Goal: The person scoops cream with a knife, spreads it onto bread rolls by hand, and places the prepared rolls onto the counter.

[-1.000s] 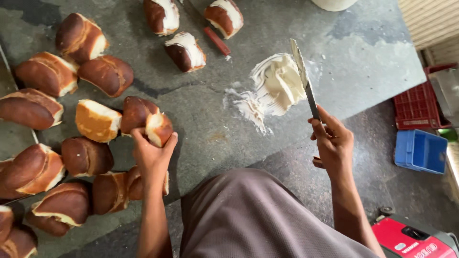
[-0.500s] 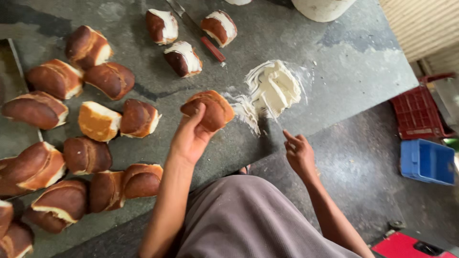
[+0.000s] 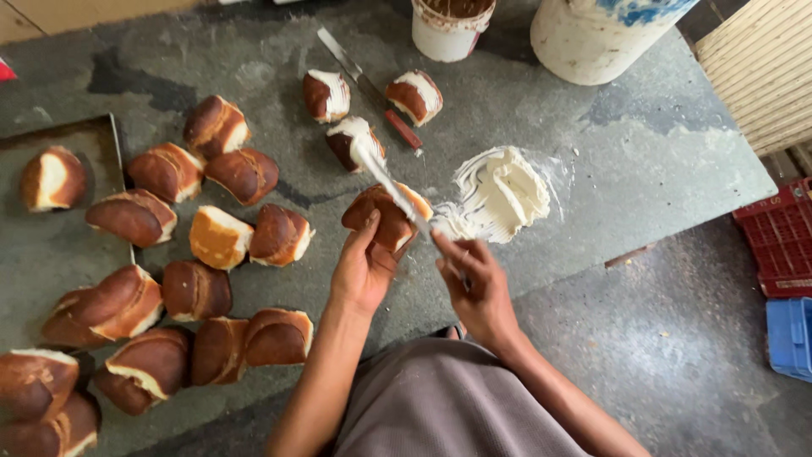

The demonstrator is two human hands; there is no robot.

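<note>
My left hand holds a brown split bun above the grey stone table. My right hand grips a long spreading knife whose blade, white with cream, lies across the bun's cut side. A mound of white cream sits on the table just right of the bun. Three buns with cream on them lie beyond it, beside a second knife with a red handle.
Several plain brown buns are spread over the table's left half, some on a dark metal tray. Two white tubs stand at the far edge. Red and blue crates sit on the floor to the right.
My left hand picked a bun from the pile and carried it right toward the cream. My right hand dropped off the table edge, then brought the knife onto the bun.
</note>
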